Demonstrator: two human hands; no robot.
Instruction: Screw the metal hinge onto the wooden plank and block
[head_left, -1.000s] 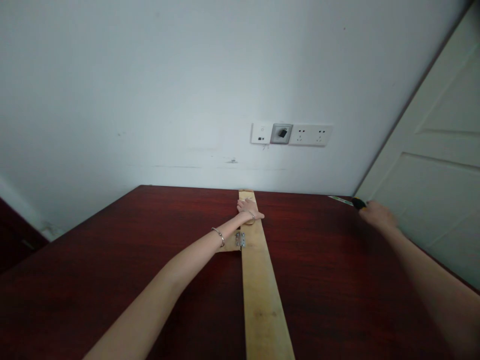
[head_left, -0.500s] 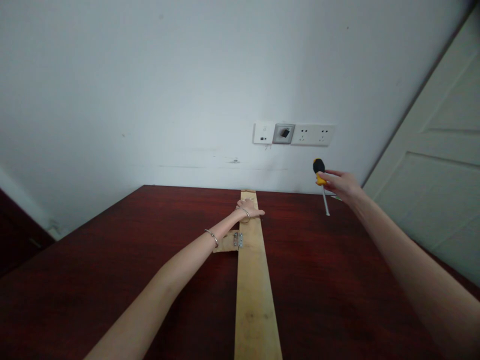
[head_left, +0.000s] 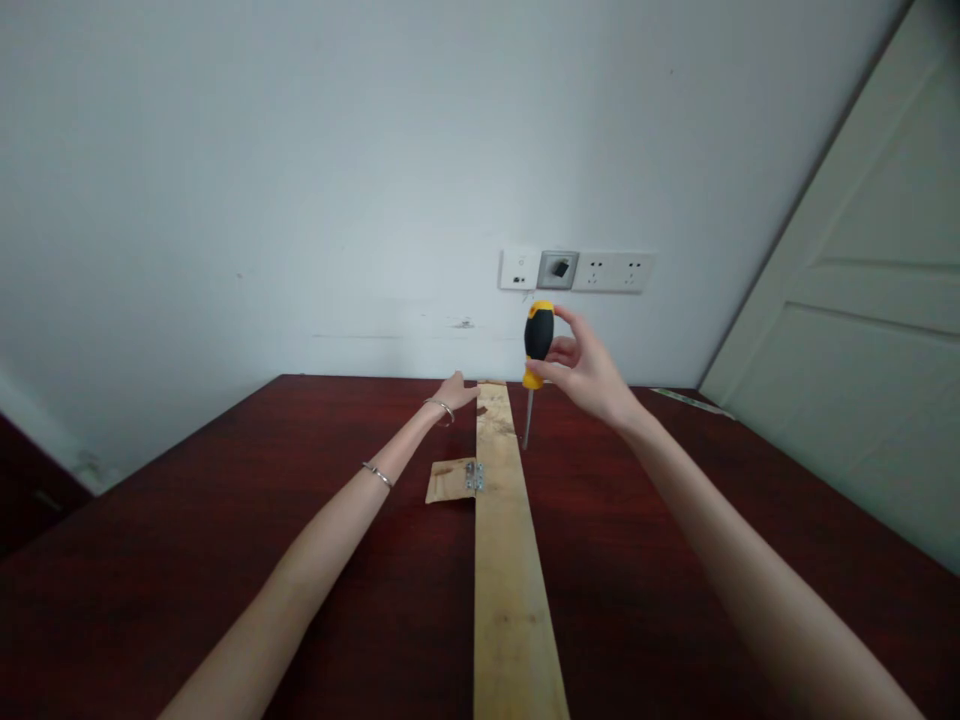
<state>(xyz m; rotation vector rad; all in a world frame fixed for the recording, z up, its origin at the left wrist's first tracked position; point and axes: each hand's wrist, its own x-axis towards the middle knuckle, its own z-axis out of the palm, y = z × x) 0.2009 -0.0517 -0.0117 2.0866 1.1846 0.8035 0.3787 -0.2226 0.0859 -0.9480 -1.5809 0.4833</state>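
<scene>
A long pale wooden board (head_left: 508, 570) lies lengthwise on the dark red tabletop (head_left: 360, 590). On its left side a metal hinge (head_left: 475, 477) joins it to a short wooden piece (head_left: 448, 481). My left hand (head_left: 454, 391) is at the left edge of the board's far end, thumb stretched toward the wood and fingers apart from it. Between thumb and fingers, my right hand (head_left: 589, 368) grips a black and yellow screwdriver (head_left: 539, 334) by its handle. The shaft points down, its tip just right of the board's edge; whether it touches anything I cannot tell.
Behind the table rises a white wall (head_left: 360, 180) with a row of sockets and switches (head_left: 611, 271). A pale door (head_left: 862, 330) stands on the right. A thin light strip (head_left: 691, 402) lies at the table's far right corner.
My right hand has brought the screwdriver left, to beside the board, and its shaft is now nearly vertical. My left hand has slid off the board's top to its left edge.
</scene>
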